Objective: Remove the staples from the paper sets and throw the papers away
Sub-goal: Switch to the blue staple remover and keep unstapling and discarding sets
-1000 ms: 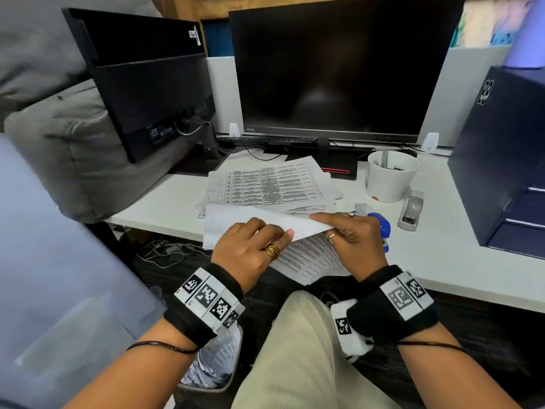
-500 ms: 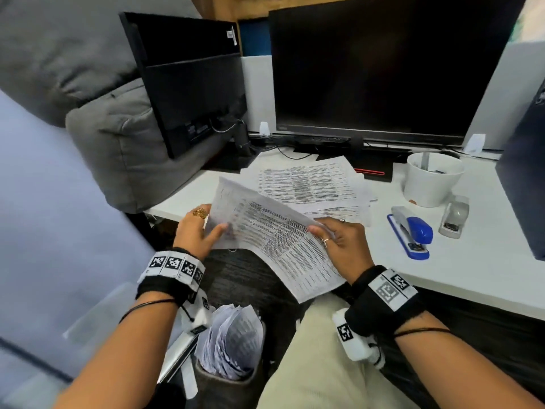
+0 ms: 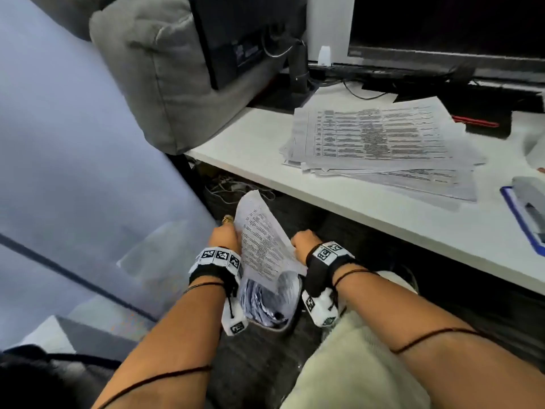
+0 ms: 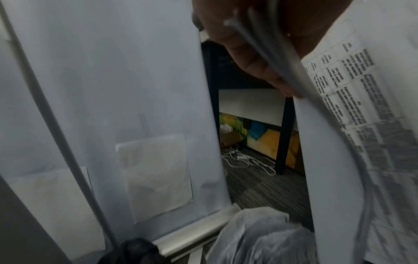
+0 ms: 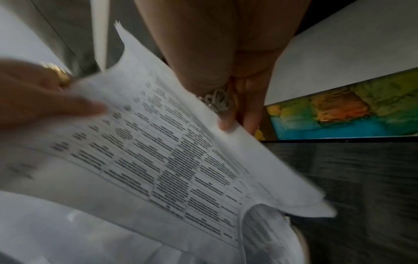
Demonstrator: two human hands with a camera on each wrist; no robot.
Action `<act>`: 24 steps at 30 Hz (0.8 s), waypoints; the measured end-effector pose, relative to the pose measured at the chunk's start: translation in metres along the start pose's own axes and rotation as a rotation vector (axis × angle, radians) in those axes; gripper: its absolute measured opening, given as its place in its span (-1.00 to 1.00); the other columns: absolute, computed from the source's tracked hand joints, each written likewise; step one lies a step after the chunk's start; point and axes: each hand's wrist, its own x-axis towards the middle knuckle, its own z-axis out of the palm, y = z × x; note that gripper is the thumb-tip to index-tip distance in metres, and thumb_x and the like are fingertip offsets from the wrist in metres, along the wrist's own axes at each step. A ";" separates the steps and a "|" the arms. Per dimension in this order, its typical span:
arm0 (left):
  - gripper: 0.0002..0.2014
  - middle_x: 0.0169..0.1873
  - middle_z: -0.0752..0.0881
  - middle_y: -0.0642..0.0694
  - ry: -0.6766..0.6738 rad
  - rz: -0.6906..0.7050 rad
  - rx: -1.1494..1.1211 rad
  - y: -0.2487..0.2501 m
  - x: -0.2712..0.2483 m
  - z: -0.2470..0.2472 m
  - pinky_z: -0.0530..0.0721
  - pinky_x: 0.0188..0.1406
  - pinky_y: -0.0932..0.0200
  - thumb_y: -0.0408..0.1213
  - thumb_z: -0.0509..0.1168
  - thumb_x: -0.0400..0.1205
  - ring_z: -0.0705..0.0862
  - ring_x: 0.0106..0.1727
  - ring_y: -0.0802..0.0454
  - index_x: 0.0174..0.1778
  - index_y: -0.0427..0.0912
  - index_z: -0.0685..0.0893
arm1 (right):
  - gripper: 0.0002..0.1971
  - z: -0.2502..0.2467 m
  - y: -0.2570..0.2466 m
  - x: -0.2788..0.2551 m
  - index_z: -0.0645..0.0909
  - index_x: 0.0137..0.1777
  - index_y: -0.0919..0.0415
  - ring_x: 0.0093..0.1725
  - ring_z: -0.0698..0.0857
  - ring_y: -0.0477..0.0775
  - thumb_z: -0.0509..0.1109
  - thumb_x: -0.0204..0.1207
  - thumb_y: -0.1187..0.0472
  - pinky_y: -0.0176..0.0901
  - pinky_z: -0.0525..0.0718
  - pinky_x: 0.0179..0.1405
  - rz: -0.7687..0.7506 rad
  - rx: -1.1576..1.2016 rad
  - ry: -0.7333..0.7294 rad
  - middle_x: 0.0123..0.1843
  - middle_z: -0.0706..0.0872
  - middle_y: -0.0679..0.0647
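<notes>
A printed paper set [image 3: 262,237] stands curled between my two hands, its lower end over a waste bin [image 3: 290,323] on the floor that holds several discarded sheets. My left hand [image 3: 225,234] grips the paper's left edge, fingers curled round it [image 4: 260,59]. My right hand [image 3: 303,242] pinches the right edge, and the printed sheets [image 5: 169,151] bend under its fingertips [image 5: 226,123]. A stack of more printed paper sets [image 3: 380,143] lies on the white desk [image 3: 339,199]. Whether a staple sits in the held paper cannot be seen.
A blue stapler [image 3: 528,214] lies at the desk's right edge. A grey cushion [image 3: 153,72] and a black monitor [image 3: 244,33] stand at the back left. A pale partition [image 3: 73,172] runs along the left. Cables [image 3: 233,190] lie under the desk; my knee [image 3: 354,364] is beside the bin.
Both hands carried the paper set from desk height down and left to just above the bin. The sheets went from spread flat to curled upright. The view swung down toward the floor.
</notes>
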 end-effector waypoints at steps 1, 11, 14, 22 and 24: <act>-0.64 0.11 0.64 -0.47 -0.025 -0.029 -0.004 -0.001 0.003 0.012 0.50 0.03 -0.14 -0.35 0.07 0.70 0.61 0.13 -0.41 0.38 -0.46 0.34 | -0.82 0.008 0.001 0.014 0.64 -0.08 0.42 0.21 0.66 0.31 0.19 0.57 0.43 -0.05 0.61 0.13 0.010 0.007 -0.015 0.20 0.68 0.35; -0.60 0.20 0.62 -0.33 -0.254 -0.178 0.160 -0.029 0.027 0.114 0.55 0.16 -0.12 -0.42 -0.02 0.68 0.63 0.20 -0.29 0.47 -0.25 0.25 | -0.59 0.120 0.032 0.114 0.38 0.50 0.31 0.43 0.49 0.20 0.08 0.66 0.39 -0.11 0.40 0.28 -0.076 -0.021 -0.191 0.51 0.43 0.29; -0.57 0.28 0.57 -0.26 -0.300 -0.194 0.237 -0.040 0.030 0.138 0.52 0.28 -0.09 -0.39 -0.02 0.70 0.61 0.23 -0.22 0.52 -0.22 0.18 | -0.13 0.149 0.041 0.132 -0.02 0.65 0.23 0.51 0.40 0.29 0.30 0.39 0.58 0.01 0.58 0.29 -0.055 0.148 0.234 0.68 -0.05 0.19; -0.50 0.43 0.31 -0.16 -0.398 -0.321 0.193 -0.045 0.025 0.199 0.52 0.27 -0.17 -0.31 0.05 0.70 0.38 0.41 -0.25 0.56 -0.12 0.09 | 0.14 0.164 0.037 0.155 0.17 0.59 -0.12 0.59 0.15 0.40 0.60 0.02 0.47 0.42 0.44 0.35 -0.451 -0.272 0.251 0.61 0.29 0.06; -0.36 0.49 0.19 -0.15 -0.428 -0.381 0.183 -0.051 0.020 0.220 0.43 0.37 -0.23 -0.21 0.11 0.68 0.29 0.45 -0.27 0.61 -0.05 -0.08 | -0.01 0.170 0.037 0.156 0.06 0.63 -0.13 0.64 -0.05 0.40 0.40 0.31 0.53 0.32 0.43 0.43 -0.444 -0.221 0.143 0.68 0.11 0.07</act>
